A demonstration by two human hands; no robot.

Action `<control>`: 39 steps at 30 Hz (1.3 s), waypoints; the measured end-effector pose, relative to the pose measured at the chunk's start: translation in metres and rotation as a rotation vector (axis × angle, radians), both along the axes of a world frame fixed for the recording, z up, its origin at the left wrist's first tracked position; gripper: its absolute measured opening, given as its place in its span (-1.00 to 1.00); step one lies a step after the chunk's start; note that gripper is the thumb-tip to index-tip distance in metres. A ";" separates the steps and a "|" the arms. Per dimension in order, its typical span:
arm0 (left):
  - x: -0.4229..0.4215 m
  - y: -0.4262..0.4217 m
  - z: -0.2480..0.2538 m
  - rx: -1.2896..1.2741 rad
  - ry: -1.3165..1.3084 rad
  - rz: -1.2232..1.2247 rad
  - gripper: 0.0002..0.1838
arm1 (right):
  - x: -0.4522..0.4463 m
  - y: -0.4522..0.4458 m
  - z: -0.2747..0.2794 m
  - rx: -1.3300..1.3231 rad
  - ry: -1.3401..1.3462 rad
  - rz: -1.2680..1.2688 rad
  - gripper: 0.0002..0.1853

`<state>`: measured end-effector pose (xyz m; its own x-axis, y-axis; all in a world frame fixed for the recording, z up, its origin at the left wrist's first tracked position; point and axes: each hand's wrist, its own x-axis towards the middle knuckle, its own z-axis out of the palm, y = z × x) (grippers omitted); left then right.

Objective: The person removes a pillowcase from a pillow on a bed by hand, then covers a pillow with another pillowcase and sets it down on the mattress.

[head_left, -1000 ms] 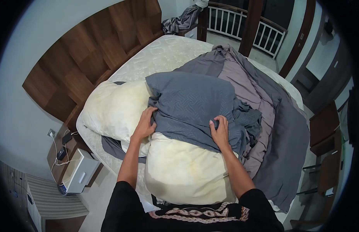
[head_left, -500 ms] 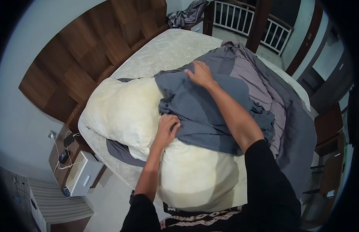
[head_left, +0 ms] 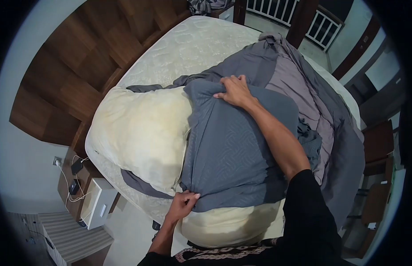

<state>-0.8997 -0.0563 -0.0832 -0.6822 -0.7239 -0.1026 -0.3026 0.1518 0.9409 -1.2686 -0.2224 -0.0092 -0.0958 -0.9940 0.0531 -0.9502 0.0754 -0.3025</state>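
Observation:
A blue-grey pillowcase (head_left: pixel 228 146) with a faint woven pattern lies over a cream pillow (head_left: pixel 232 224), whose near end shows below the cloth. My left hand (head_left: pixel 184 204) pinches the pillowcase at its near left corner, thumb pressed to the fingers. At the far edge, my right hand (head_left: pixel 236 91) grips the same cloth with bent fingers; its fingertips are partly hidden. Close on the left lies a second cream pillow (head_left: pixel 139 133), bare and yellowish in places. Grey bedding (head_left: pixel 254 62) is bunched beyond and to the right of my hands.
The bare mattress (head_left: pixel 192 44) shows toward the wooden headboard (head_left: pixel 90 48). A bedside table (head_left: pixel 88 166) with an open drawer (head_left: pixel 99 204), cables and small black devices stands at the left. Chairs (head_left: pixel 376 195) are at the right, a white railing (head_left: pixel 277 11) at the back.
My left hand has moved toward me, drawing the pillowcase's near edge down over more of the pillow. The cloth is flatter now. My right hand's fingers have curled onto the far edge.

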 end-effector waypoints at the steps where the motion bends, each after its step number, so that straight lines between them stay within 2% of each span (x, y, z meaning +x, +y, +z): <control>1: -0.007 -0.004 0.007 -0.045 -0.037 -0.039 -0.62 | -0.008 -0.001 -0.002 -0.004 -0.004 0.002 -0.34; 3: -0.024 -0.021 0.024 -0.143 -0.063 -0.048 -0.67 | -0.024 0.006 -0.012 -0.200 0.079 -0.017 -0.38; 4: -0.034 -0.028 0.027 -0.236 -0.078 -0.059 -0.71 | -0.032 0.015 -0.017 -0.193 0.079 -0.040 -0.38; 6: -0.049 -0.038 0.019 -0.315 0.011 0.183 -0.80 | -0.051 0.042 -0.015 -0.290 -0.148 0.044 -0.45; 7: -0.049 -0.041 0.010 -0.147 0.034 0.267 -0.90 | -0.057 0.062 -0.017 -0.281 -0.138 0.016 -0.45; 9: -0.064 -0.035 0.025 -0.311 0.187 0.312 -0.92 | -0.057 0.118 -0.020 -0.323 -0.298 0.048 -0.53; 12: -0.079 -0.002 0.058 -0.567 0.124 -0.015 -0.58 | -0.038 0.216 -0.017 -0.396 -0.501 -0.191 -0.64; 13: -0.088 0.012 0.067 -0.590 0.092 -0.102 -0.33 | -0.032 0.246 -0.024 -0.434 -0.555 -0.234 -0.64; 14: -0.098 0.023 0.069 -0.602 0.099 -0.107 -0.33 | -0.025 0.274 -0.033 -0.475 -0.615 -0.278 -0.63; 16: -0.115 0.041 0.070 -0.872 -0.154 -0.147 -0.23 | -0.008 0.318 -0.041 -0.459 -0.700 -0.246 -0.58; 18: -0.122 0.046 0.044 -0.876 -0.087 -0.093 -0.30 | 0.008 0.346 -0.048 -0.410 -0.488 -0.093 -0.54; 20: -0.113 0.058 0.033 -0.849 -0.198 -0.182 -0.39 | 0.015 0.362 -0.061 -0.419 -0.439 -0.036 -0.58; 22: -0.101 0.090 0.038 -0.774 -0.185 -0.392 -0.48 | 0.011 0.369 -0.086 -0.451 -0.353 -0.018 -0.66; 23: -0.095 0.100 0.036 -0.732 -0.226 -0.431 -0.48 | 0.010 0.370 -0.092 -0.533 -0.308 -0.001 -0.77; 24: -0.096 0.103 0.040 -0.748 -0.233 -0.444 -0.48 | 0.014 0.372 -0.098 -0.552 -0.312 -0.013 -0.77; 26: -0.098 0.108 0.049 -0.768 -0.314 -0.291 -0.45 | 0.029 0.377 -0.104 -0.502 -0.353 -0.165 -0.84; 28: -0.117 0.118 0.070 -0.756 -0.287 -0.249 -0.42 | 0.047 0.386 -0.094 -0.572 -0.323 -0.274 -0.78; 30: -0.145 0.132 0.086 -0.932 -0.148 -0.140 -0.41 | 0.062 0.400 -0.073 -0.466 -0.553 -0.412 -0.75; 31: -0.156 0.132 0.086 -0.940 -0.149 -0.154 -0.41 | 0.069 0.407 -0.063 -0.533 -0.618 -0.336 -0.74; 33: -0.173 0.128 0.067 -1.067 -0.209 -0.355 -0.44 | 0.078 0.418 -0.048 -0.515 -0.687 -0.294 -0.72; 35: -0.177 0.120 0.049 -1.142 -0.175 -0.380 -0.50 | 0.074 0.425 -0.043 -0.481 -0.766 -0.263 -0.66; 37: -0.172 0.121 0.047 -0.981 -0.154 -0.295 -0.56 | 0.058 0.425 -0.057 -0.622 -0.662 -0.386 -0.67; 38: -0.168 0.121 0.042 -0.983 -0.156 -0.296 -0.56 | 0.045 0.427 -0.056 -0.578 -0.617 -0.424 -0.64; 39: -0.164 0.122 0.037 -0.948 -0.162 -0.232 -0.56 | 0.035 0.424 -0.064 -0.667 -0.498 -0.477 -0.64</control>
<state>-1.0641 0.0656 -0.0466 -0.8466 -0.4045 0.3458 -0.2840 0.8930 0.3490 -1.2333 0.2013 -0.0729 -0.6472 -0.6240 0.4378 -0.6146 0.0874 -0.7840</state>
